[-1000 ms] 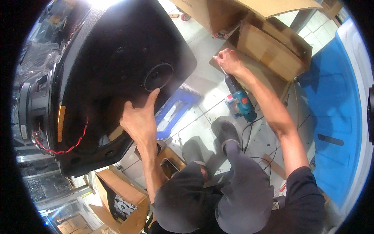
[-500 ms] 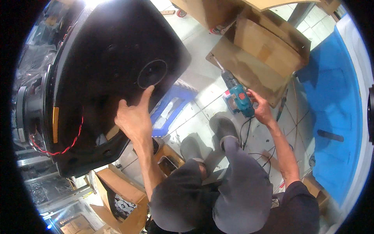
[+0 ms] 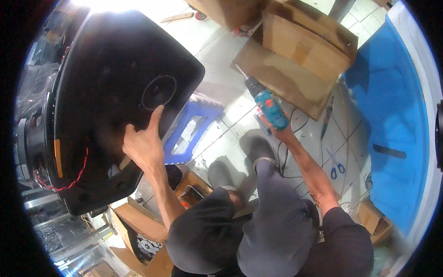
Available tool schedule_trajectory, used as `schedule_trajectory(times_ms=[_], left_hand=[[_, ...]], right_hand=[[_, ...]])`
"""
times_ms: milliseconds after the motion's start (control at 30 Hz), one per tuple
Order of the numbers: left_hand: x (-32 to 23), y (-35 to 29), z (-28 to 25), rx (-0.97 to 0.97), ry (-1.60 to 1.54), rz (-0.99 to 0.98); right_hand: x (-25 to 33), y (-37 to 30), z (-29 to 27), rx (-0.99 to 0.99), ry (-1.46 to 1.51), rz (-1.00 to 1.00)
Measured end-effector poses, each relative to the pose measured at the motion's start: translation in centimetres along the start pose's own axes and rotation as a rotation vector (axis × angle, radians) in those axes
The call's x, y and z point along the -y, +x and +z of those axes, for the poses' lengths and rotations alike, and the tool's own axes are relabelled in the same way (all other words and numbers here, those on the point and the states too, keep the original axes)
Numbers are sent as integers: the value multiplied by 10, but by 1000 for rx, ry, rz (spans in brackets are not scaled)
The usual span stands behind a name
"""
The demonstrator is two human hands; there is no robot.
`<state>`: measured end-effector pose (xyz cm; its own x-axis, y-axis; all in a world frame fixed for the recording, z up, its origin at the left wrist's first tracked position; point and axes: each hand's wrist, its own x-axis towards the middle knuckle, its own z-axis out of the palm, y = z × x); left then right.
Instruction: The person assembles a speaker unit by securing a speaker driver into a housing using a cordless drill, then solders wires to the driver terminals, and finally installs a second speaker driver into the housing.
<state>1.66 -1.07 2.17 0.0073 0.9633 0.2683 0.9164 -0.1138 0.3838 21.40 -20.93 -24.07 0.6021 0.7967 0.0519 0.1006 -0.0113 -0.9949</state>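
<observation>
A large black speaker cabinet (image 3: 106, 78) stands tilted at my left, with a thin ring (image 3: 159, 92) marking a round part on its face. My left hand (image 3: 145, 145) rests at the cabinet's near edge. Its index finger and thumb are stretched apart, the index tip close to the ring, and it holds nothing. A twisted red wire (image 3: 76, 183) hangs across the cabinet's lower left, near a round metal speaker driver (image 3: 27, 143). In my right hand (image 3: 284, 134) is a teal cordless drill (image 3: 270, 111), its long bit pointing up and left. The drill's body hides most of the gripping fingers.
An open cardboard box (image 3: 300, 51) lies beyond the drill. Between cabinet and feet is a blue plastic stool (image 3: 184, 134). Scissors (image 3: 335, 168), a soldering iron (image 3: 326, 119) and cables lie on the tiled floor. A blue panel (image 3: 392, 129) stands at right, an opened carton (image 3: 143, 221) at lower left.
My right hand has brought the drill left and a little nearer, turning it more away from me. The left hand stays by the ring. The whole view has shifted, and the scissors now show.
</observation>
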Motion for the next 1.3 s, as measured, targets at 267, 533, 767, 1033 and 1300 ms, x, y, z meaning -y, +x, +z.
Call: schedule_trajectory(times_ms=[267, 533, 767, 1033, 1300], left_hand=[[3, 0, 3, -90, -50, 106], [0, 0, -2, -15, -72, 30], [3, 2, 0, -18, -57, 57], [4, 2, 0, -4, -76, 29], [2, 1, 0, -38, -96, 52]], right_hand=[[85, -50, -45, -125, 526, 185], [144, -86, -78, 34, 546, 162], [155, -87, -78, 58, 516, 138], [147, -86, -81, 100, 632, 152], [150, -84, -77, 128, 458, 170]])
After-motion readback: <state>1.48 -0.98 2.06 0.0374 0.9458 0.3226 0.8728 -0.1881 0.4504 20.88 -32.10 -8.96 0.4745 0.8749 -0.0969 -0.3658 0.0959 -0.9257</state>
